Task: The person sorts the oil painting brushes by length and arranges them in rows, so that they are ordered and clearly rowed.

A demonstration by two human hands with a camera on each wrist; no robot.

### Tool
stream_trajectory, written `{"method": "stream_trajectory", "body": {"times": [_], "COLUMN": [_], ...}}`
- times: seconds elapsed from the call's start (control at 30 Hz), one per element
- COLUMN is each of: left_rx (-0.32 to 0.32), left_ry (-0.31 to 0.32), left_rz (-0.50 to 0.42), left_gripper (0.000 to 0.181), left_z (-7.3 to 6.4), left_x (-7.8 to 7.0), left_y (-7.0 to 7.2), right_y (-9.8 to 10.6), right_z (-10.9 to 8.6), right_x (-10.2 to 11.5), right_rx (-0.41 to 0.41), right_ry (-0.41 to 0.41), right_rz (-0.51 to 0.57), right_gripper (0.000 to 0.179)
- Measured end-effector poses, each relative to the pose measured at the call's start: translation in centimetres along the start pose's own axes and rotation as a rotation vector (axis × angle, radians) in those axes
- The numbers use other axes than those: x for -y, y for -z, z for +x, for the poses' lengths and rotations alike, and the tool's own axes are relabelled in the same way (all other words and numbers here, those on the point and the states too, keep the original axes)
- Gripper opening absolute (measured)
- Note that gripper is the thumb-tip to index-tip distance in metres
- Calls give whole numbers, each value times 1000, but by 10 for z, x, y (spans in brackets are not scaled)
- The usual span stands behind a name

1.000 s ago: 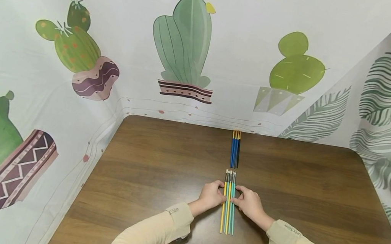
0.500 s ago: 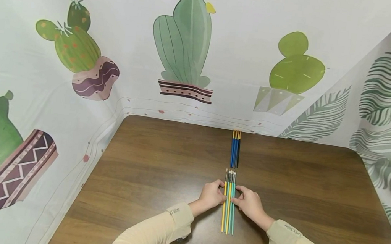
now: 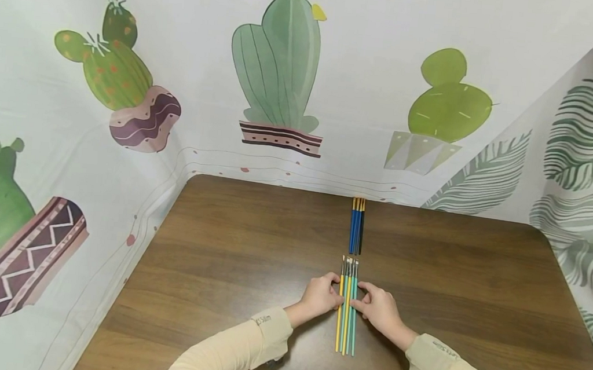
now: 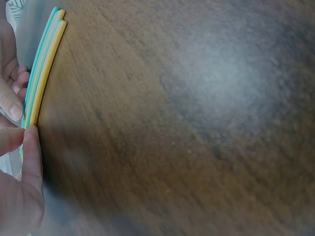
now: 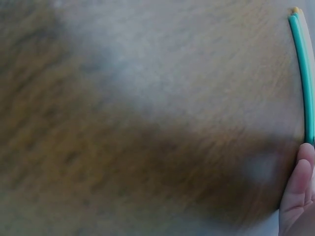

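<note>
In the head view a row of yellow and teal paintbrushes (image 3: 345, 328) lies side by side on the table, pale bristles pointing away from me. My left hand (image 3: 319, 295) holds the row's left side, thumb and forefinger at the outer yellow handle. From the other side my right hand (image 3: 379, 309) holds the teal handles the same way. The left wrist view shows yellow and teal handles (image 4: 47, 73) beside the left fingertips (image 4: 32, 140). At the right wrist view's edge, right fingertips (image 5: 302, 172) meet a teal handle (image 5: 301, 64).
Beyond the row, blue and black paintbrushes (image 3: 353, 230) with golden ferrules lie together near the back edge of the brown wooden table (image 3: 251, 233). A white cloth (image 3: 355, 97) printed with cacti and leaves hangs behind and beside the table.
The leftmost yellow paintbrush has slid slightly forward and to the right, its tip now a little ahead of the others. Both hands stay almost in place.
</note>
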State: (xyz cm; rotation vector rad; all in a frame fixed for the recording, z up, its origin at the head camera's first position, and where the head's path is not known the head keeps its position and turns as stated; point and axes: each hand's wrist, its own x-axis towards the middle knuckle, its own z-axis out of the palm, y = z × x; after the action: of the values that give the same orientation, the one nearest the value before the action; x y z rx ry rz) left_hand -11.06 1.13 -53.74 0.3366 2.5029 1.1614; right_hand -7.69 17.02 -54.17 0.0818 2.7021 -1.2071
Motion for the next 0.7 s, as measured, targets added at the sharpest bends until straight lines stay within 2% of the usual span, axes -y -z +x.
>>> {"method": "stream_trajectory", "body": {"times": [0.4,0.57,0.7], "left_rx": [21,59,107], "left_ry": [3,-14,-61], "left_rz": [-39,-134,-177], "left_gripper": [42,43,41], "left_z": [-1,0,2], "left_x": [-1,3,8], "left_y": [3,6,14], "right_y": [1,3,8], "right_z": [-1,0,1], "right_x": [-1,-4,-9], "right_rx": [-10,7,26], "right_ry": [2,-20,-27], "right_rz": [12,85,165], "right_gripper": [55,54,50]}}
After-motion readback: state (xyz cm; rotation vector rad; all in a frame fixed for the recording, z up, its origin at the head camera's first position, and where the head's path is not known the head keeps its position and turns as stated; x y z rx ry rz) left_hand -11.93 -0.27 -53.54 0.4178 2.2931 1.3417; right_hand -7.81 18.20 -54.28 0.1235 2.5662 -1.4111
